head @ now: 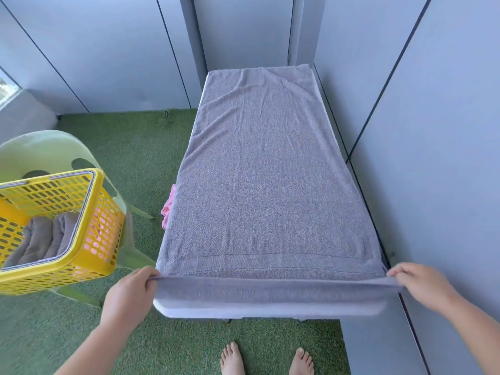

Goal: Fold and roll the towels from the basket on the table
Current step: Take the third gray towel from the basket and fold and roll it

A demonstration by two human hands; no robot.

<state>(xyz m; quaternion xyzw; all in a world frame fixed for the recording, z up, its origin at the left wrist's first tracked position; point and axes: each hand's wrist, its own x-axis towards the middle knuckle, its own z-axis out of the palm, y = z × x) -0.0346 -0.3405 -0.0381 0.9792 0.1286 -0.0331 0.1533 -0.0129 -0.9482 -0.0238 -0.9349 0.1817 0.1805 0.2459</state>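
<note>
A large grey towel [265, 171] lies spread flat over the whole narrow white table [270, 311]. My left hand [130, 290] grips the towel's near left corner, and my right hand [422, 285] grips its near right corner. The near hem is stretched taut between them just above the table's front edge. A yellow basket [89, 239] stands at the left on a pale green chair [40, 150], with grey rolled towels [46, 239] inside it.
Something pink [168, 205] hangs at the table's left side. Grey panel walls close in behind and along the right of the table. Green artificial turf covers the floor, and my bare feet [266, 359] stand at the table's front.
</note>
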